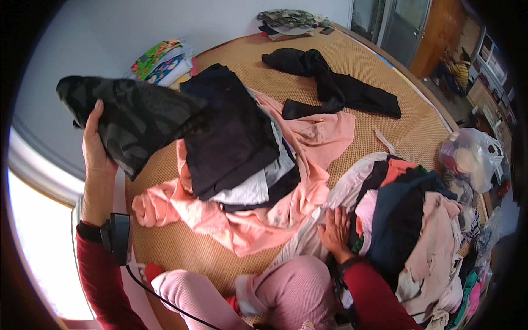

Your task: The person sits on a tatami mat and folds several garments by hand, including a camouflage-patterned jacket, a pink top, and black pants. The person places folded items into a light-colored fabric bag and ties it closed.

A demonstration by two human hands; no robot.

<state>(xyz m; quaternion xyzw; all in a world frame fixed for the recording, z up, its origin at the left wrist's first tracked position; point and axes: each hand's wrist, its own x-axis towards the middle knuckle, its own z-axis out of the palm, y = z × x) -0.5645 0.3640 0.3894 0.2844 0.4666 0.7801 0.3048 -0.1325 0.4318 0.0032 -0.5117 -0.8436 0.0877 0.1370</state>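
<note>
My left hand [97,144] grips a folded dark garment with a grey camouflage-like pattern [140,111], raised at the left with its right end over the clothes stack. That stack of folded clothes has black trousers [231,152] on top and a white piece [247,189] showing below. Under it spreads a salmon-pink cloth [243,235]. My right hand [336,231] rests flat, fingers slightly apart, on a white cloth [307,235] at the edge of a loose clothes heap. A dark navy garment [396,214] and a beige one [435,235] lie in that heap.
On the woven mat [235,45] lies a loose black garment [350,90]. Folded piles [165,62] and camouflage clothing [284,18] stand along the wall. A filled clear plastic bag [472,159] sits at the right edge. A person [456,72] is beyond it. A cable [156,286] hangs from my left wrist.
</note>
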